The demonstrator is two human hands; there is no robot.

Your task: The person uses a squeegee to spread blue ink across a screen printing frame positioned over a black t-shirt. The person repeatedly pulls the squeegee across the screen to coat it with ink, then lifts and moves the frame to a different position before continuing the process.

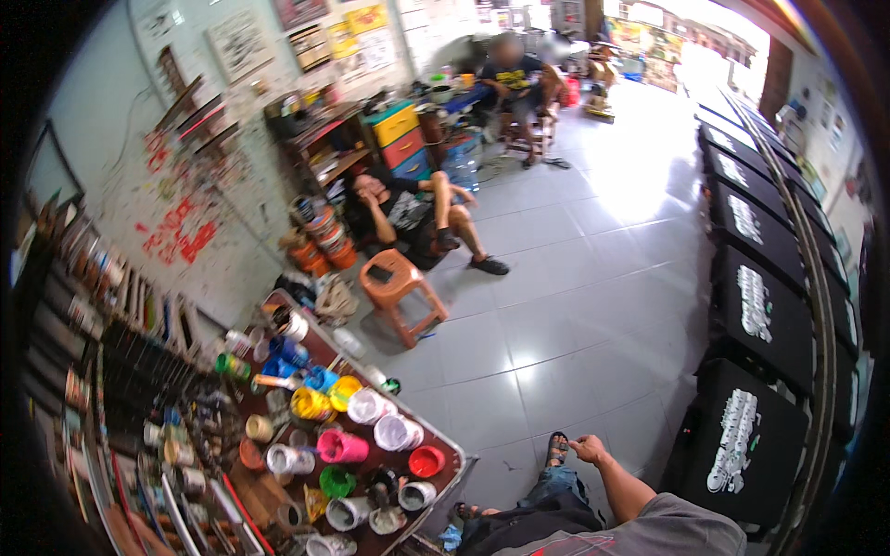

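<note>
My right hand hangs in front of me, above the tiled floor and near my sandalled foot. Its fingers are curled together, and no object shows in them. Out of sight is my left hand. On my left stands a table crowded with paint pots, among them a pink pot, a red pot, a green pot and a white pot. To my right, black printed fabric panels with white lettering lie in a long row. My right hand is apart from both.
An orange plastic stool bears a dark flat object. Beyond it a person sits on the floor against shelves, legs stretched into the walkway. Another person sits further back. A long rail runs along the panels. Racks line the left wall.
</note>
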